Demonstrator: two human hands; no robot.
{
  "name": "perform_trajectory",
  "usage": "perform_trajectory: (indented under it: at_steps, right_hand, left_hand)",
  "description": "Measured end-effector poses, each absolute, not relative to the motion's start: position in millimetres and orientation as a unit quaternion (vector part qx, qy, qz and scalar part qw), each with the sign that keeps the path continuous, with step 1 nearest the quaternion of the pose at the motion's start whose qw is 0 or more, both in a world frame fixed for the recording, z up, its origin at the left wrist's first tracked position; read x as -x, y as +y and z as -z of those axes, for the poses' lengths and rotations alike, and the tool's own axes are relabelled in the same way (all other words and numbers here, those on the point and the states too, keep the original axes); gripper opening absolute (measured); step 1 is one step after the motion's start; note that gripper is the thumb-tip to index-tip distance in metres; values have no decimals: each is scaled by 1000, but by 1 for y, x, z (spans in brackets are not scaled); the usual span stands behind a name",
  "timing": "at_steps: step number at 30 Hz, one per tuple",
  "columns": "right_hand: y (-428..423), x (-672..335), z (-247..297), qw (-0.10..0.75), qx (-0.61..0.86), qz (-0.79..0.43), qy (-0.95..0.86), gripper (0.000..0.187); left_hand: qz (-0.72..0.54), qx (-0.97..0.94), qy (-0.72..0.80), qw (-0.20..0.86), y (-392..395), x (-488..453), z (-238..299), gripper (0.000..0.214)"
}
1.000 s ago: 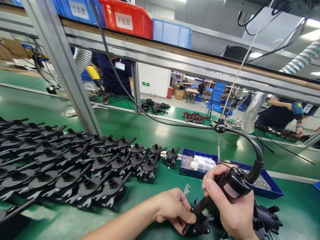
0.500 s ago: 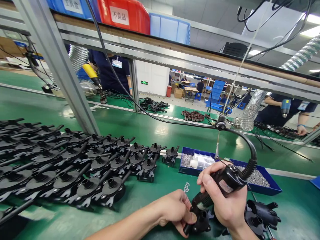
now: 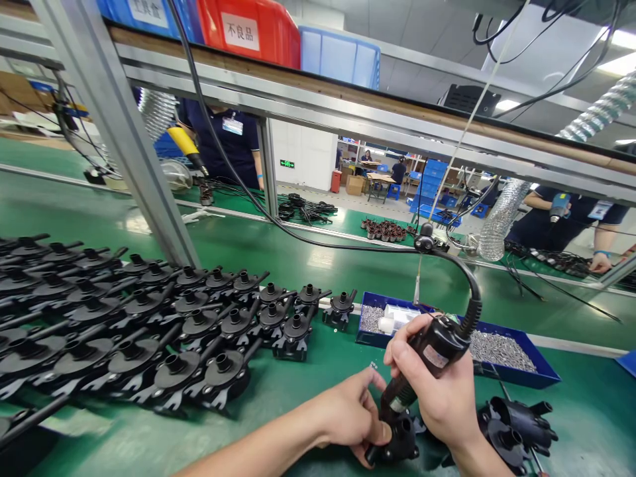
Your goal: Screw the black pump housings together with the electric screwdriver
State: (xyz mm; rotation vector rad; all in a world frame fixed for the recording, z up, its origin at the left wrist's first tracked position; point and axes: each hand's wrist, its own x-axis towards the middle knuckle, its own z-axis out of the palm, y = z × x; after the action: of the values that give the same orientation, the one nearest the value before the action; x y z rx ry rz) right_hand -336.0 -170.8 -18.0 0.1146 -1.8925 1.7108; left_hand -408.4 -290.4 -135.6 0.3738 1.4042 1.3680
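My right hand [image 3: 442, 397] is wrapped round a black corded electric screwdriver [image 3: 434, 358], which leans with its lower end at a small black plastic pump housing [image 3: 403, 442]. My left hand [image 3: 354, 416] grips that housing near the bench's front edge, thumb on its top. The screwdriver's tip is hidden behind my left fingers. Just beyond them lie a few small nuts or washers [image 3: 373, 365], partly covered by the hand. To the right of my right hand rest more black housing parts [image 3: 527, 424].
Rows of black pump assemblies [image 3: 134, 358] cover the bench's left side. Blue trays of small metal parts [image 3: 546, 379] stand behind my hands. A metal post [image 3: 114, 126] and a hanging cable [image 3: 298, 237] cross the view. Co-workers [image 3: 218, 142] stand beyond the bench.
My right hand and the screwdriver have shifted slightly left, and the screwdriver stands more upright. Its cable swung left with it. My left hand stays on the housing; its index finger has lifted somewhat.
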Motion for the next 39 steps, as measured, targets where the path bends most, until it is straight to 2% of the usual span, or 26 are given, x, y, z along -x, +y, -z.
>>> perform_trajectory:
  at_steps: [2, 5, 9, 13, 15, 17, 19, 23, 31, 39]
  right_hand:
    - [-171, 337, 17, 289, -36, -639, -712, 18]
    - [-171, 332, 12, 289, -34, -657, -695, 17]
    - [-162, 318, 0, 287, -71, -727, -620, 13]
    - [-152, 314, -7, 321, -51, -705, -630, 14]
    - [-152, 315, -6, 310, -45, -689, -653, 16]
    - [-155, 318, -5, 286, -40, -681, -673, 18]
    - [-158, 319, -3, 270, -34, -678, -683, 20]
    - [-160, 319, -3, 270, -38, -670, -691, 20]
    - [-159, 320, -3, 261, -35, -668, -696, 22]
    - [-160, 319, -4, 261, -34, -661, -702, 21]
  left_hand:
    - [-556, -191, 603, 539, -291, 409, 123, 57]
    - [-458, -238, 671, 532, -294, 408, 100, 54]
    - [-328, -321, 811, 363, -307, 407, 74, 57]
    - [-251, -381, 821, 345, -315, 417, 70, 22]
    - [-234, -407, 843, 262, -312, 428, 80, 12]
    - [-201, -424, 871, 145, -304, 441, 95, 27]
    - [-170, -440, 877, 96, -296, 453, 109, 37]
    - [-153, -479, 859, 97, -289, 464, 126, 36]
    - [-157, -490, 851, 105, -289, 460, 127, 27]
    - [-218, -405, 878, 131, -289, 450, 130, 29]
